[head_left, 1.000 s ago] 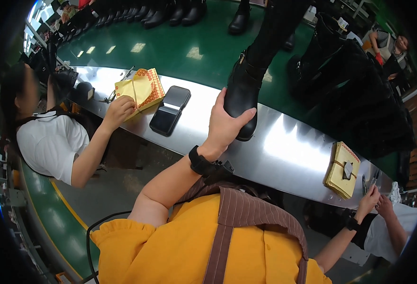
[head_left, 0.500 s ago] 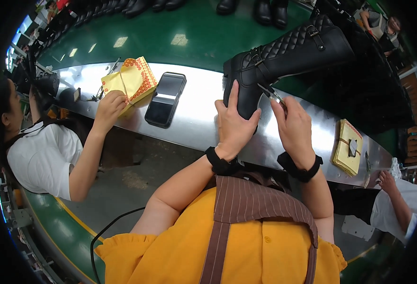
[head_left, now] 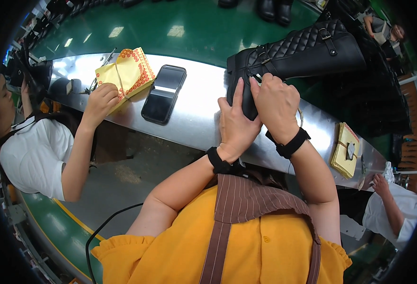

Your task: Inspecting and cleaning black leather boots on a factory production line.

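Note:
A tall black boot (head_left: pixel 303 54) with a quilted shaft and buckled straps lies on its side, toe toward me, shaft reaching to the right. My left hand (head_left: pixel 237 124) grips its foot, index finger stretched along the upper and thumb at the side. My right hand (head_left: pixel 277 102) is closed around a pair of small thread snips (head_left: pixel 257 77), mostly hidden by the fingers. Their tip is at the boot's ankle, just below the lower strap. The two hands nearly touch over the boot's foot.
A black phone (head_left: pixel 165 94) lies on the metal bench (head_left: pixel 199 113). Left of it, a co-worker's hand (head_left: pixel 100 102) touches a yellow paper stack (head_left: pixel 139 71). Another tied stack (head_left: pixel 345 154) lies right, near a second person's hand (head_left: pixel 381 184). More boots (head_left: pixel 274 10) stand on the green surface beyond.
My right hand has moved left and up onto the boot, bringing the snips against its ankle and turning knuckles up. The boot has shifted slightly right in view; my left hand keeps its grip.

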`<state>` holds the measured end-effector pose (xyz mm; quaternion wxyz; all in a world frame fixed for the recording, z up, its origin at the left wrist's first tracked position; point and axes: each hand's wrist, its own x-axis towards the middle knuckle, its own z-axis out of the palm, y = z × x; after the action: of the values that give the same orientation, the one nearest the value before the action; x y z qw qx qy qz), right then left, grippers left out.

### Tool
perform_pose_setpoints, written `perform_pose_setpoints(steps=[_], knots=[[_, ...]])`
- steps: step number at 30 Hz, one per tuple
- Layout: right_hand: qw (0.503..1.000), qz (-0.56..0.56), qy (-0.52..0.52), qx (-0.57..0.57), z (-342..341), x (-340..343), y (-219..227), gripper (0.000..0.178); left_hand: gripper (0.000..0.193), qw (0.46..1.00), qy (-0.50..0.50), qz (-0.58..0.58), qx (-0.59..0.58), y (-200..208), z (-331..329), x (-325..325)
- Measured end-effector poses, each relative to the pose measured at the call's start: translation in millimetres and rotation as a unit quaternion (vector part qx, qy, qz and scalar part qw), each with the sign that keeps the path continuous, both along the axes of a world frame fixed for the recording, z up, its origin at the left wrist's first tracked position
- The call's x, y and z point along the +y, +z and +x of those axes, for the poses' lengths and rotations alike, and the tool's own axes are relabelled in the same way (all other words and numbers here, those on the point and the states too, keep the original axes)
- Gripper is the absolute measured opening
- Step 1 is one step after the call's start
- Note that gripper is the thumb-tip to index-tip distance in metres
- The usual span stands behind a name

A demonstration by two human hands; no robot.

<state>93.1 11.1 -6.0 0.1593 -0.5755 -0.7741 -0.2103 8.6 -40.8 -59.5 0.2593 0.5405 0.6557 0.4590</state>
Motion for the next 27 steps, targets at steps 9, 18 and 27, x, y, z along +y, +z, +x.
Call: perform_pose_setpoints(steps=[9,18,27], knots=[[0.999,0.01,0.014,-0.038,4.6,0.4,-3.6,0.029,0.094,1.0,-0.003,0.0,-0.008,0.2,0.4,0.9],[0.991,0.028,0.014,0.126,10.6,4.5,7.4,0.031,0.095,1.0,-0.007,0.011,-0.003,-0.5,-1.1,0.1],[1.0,-0.001,0.026,0.012,5.7,-2.4,0.1,0.03,0.096,1.0,0.001,0.001,-0.027,0.8,0.4,-0.1]])
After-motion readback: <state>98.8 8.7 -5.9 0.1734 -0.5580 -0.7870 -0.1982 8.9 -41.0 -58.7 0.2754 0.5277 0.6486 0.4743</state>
